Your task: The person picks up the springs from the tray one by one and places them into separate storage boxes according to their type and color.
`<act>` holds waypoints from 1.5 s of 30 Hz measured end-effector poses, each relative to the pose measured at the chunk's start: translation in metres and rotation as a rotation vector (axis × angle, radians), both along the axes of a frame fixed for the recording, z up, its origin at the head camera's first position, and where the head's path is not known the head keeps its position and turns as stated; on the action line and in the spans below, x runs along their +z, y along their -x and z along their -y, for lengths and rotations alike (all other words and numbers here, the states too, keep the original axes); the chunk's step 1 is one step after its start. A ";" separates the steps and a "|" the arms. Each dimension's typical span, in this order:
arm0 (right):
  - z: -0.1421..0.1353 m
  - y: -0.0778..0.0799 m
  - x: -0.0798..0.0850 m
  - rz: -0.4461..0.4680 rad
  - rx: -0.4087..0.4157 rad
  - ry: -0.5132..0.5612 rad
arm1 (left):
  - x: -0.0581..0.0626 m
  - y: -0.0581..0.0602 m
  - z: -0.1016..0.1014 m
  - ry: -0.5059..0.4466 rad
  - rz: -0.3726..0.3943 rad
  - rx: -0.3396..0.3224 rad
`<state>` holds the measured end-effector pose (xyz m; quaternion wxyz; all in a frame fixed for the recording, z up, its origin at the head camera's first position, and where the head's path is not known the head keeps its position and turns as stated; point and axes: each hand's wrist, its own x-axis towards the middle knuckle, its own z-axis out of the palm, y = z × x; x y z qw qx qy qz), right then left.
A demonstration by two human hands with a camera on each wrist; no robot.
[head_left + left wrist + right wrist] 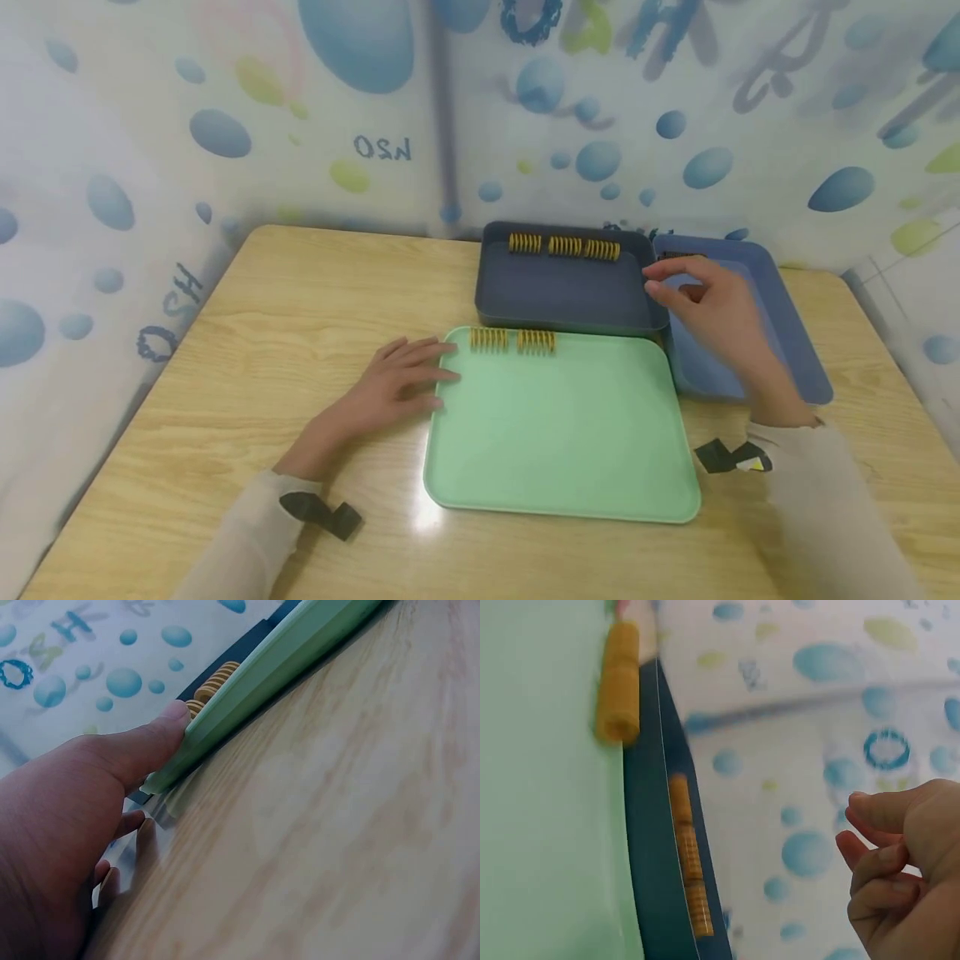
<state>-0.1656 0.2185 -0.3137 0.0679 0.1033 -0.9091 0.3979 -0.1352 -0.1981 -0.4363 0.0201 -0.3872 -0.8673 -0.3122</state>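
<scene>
My left hand (390, 392) lies at the left edge of a light green tray (562, 433), fingers spread and fairly straight. In the left wrist view its thumb (154, 742) touches the tray's rim. Two yellow coil springs, one of them a spring (536, 341), lie along the tray's far edge. Over the blue tray (787, 333) on the right hovers my right hand (712, 308), its fingers loosely bent and nothing visible between thumb and forefinger. A dark spring (681, 255) at that tray's far end is partly hidden by this hand.
Behind the green tray stands a dark blue tray (562, 296) with three yellow springs (565, 246) in a row along its far side. The trays sit close together on a wood-grain table (337, 283). A patterned wall (465, 108) rises directly behind the table.
</scene>
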 end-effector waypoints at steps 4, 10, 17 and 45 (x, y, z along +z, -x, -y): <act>0.023 -0.013 -0.008 -0.047 0.101 0.030 | 0.001 0.000 0.000 0.001 0.003 0.001; 0.051 -0.024 -0.028 -0.029 0.197 0.028 | 0.001 -0.001 0.000 0.007 0.006 0.001; 0.070 -0.026 -0.048 0.021 0.265 0.139 | 0.000 -0.001 -0.001 0.008 0.007 -0.007; 0.082 -0.013 -0.095 0.056 0.378 0.156 | 0.000 0.000 0.000 0.020 0.001 0.000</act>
